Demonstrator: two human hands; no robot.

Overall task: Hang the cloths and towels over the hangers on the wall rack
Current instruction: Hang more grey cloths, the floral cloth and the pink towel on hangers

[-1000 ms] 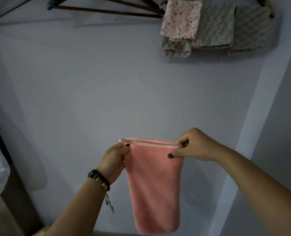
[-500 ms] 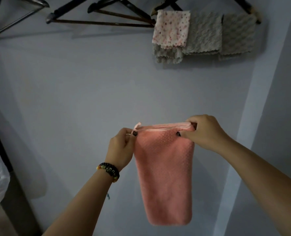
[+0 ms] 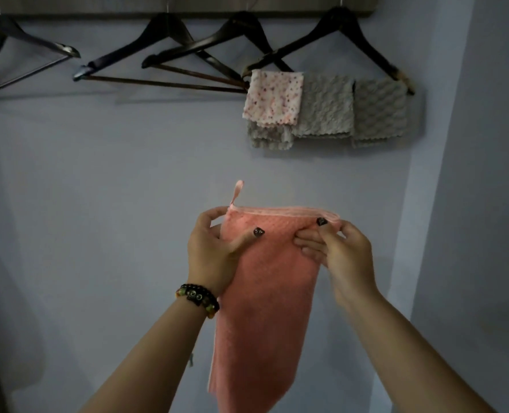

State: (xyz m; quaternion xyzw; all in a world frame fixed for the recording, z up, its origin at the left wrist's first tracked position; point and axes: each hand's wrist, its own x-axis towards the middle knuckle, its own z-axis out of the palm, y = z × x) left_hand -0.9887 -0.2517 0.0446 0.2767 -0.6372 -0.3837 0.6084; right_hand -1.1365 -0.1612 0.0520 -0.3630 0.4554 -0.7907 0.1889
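A pink towel [image 3: 265, 299] hangs folded in front of me, its small loop sticking up at the top left corner. My left hand [image 3: 214, 248] pinches the towel's upper left edge, and my right hand [image 3: 339, 248] pinches its upper right corner. Above, dark wooden hangers hang from a wall rack [image 3: 187, 7]. The rightmost hanger [image 3: 339, 22] carries a flowered cloth [image 3: 274, 96] and two grey cloths [image 3: 327, 105] side by side. Two bare hangers [image 3: 169, 34] overlap to its left, and another [image 3: 11, 40] hangs at the far left.
The pale wall [image 3: 113, 189] fills the background. A wall corner [image 3: 443, 174] juts out on the right, close to the loaded hanger.
Both hands have raised the pink towel toward the rack. The view has tilted up, so the whole rack and hanger tops show now. The towel's loop now stands upright.
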